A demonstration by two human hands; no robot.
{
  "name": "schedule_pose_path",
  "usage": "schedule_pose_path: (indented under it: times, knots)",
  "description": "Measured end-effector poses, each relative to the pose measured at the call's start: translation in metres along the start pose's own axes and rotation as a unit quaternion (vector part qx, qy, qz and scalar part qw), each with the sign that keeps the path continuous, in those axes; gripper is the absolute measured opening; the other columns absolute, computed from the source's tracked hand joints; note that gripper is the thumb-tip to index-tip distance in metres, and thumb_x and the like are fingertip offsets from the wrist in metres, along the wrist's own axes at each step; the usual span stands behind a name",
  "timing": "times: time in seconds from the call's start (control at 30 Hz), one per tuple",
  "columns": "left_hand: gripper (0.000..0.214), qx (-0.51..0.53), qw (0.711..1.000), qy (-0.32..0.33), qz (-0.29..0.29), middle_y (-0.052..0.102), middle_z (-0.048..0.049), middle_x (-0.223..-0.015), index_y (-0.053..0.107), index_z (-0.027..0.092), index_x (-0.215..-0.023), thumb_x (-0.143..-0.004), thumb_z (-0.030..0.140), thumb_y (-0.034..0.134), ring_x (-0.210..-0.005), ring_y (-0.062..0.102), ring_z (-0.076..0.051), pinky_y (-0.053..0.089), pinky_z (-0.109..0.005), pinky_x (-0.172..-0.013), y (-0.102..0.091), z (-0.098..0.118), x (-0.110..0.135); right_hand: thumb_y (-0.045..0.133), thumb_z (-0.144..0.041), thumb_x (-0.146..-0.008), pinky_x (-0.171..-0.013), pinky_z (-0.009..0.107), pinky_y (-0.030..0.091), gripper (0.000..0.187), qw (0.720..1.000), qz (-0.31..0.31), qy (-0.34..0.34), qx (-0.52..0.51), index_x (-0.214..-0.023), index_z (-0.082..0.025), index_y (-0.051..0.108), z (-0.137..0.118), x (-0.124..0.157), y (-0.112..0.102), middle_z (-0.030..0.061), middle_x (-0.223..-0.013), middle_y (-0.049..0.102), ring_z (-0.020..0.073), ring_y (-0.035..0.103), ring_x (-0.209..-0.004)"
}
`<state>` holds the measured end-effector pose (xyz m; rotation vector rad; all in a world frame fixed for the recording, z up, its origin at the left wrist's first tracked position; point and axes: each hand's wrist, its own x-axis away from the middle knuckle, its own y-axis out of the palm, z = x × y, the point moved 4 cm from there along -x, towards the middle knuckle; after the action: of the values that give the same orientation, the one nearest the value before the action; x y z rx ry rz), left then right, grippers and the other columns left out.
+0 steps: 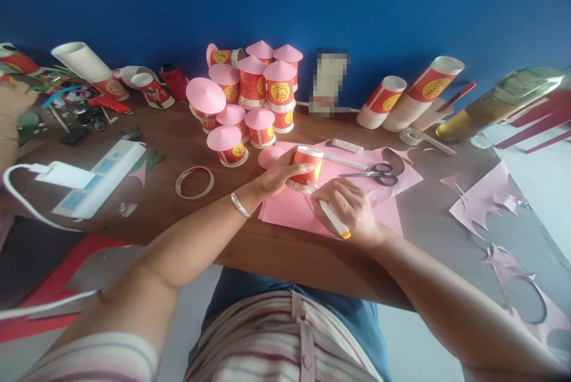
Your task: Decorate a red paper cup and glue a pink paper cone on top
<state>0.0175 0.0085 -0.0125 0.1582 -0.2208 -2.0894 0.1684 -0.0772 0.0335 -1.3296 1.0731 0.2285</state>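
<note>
One brown worktop [241,215] is carrying what looks like a cutting or marking step, and the next move is calling for a steady hold, with the left fingers kept clear of the tip. At the back, a cluster of red cups [253,87] is standing under pink cones [223,137], which are hiding whatever is inside; one cup there [225,57] is lying on its side. Nearer, pink sheets [285,214] are spreading beneath the hands. To the right, two stacks of cups [395,94] are nesting cup within cup. Over the sheets, the left hand [282,176] is clamping a red paper cup [311,158], its thumb pressing the near side and the other fingers mostly hiding behind. The cup's white end is facing up; whether it is holding anything, one cannot tell. The right hand's [352,208] fingers are gripping a white knife-like tool [332,216], its tip pointing at the cup's lower band — touching or just short of it, the view is not settling which. A loose paper ring [179,185] is resting off to the left.
</note>
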Motion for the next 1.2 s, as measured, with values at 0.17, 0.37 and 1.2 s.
schedule_pose_path:
  times: [0.17,0.37,1.2]
  knots:
    - [0.040,0.002,1.000,0.008,-0.007,0.069,-0.0077,-0.102,0.065,0.017,-0.116,-0.085,0.039,0.076,-0.094,0.065,-0.021,0.053,-0.033,-0.081,0.0000,0.0004,-0.0006,0.057,-0.004,-0.089,-0.061,0.030,0.045,0.019,1.000,0.012,0.007,0.008,-0.093,-0.022,0.055,0.0003,-0.0012,-0.0016,-0.0013,-0.073,0.060,0.0149,0.053,-0.061]
    - [0.043,0.016,1.000,-0.001,-0.005,0.069,-0.0076,-0.103,0.064,0.017,-0.117,-0.083,0.040,0.077,-0.094,0.065,-0.021,0.054,-0.033,-0.079,-0.0016,-0.0048,-0.0018,0.056,-0.003,-0.087,-0.062,0.030,0.046,0.021,1.000,0.022,0.004,0.011,-0.092,-0.023,0.055,-0.0004,-0.0023,-0.0024,-0.0023,-0.071,0.059,0.0148,0.053,-0.060]
    - [0.043,-0.011,1.000,0.018,0.000,0.068,-0.0086,-0.107,0.064,0.016,-0.120,-0.086,0.041,0.073,-0.100,0.063,-0.023,0.052,-0.036,-0.086,-0.0035,-0.0040,-0.0020,0.057,-0.002,-0.086,-0.063,0.031,0.049,0.022,1.000,0.015,-0.007,0.002,-0.091,-0.023,0.053,-0.0060,0.0001,0.0000,-0.0026,-0.070,0.059,0.0144,0.055,-0.061]
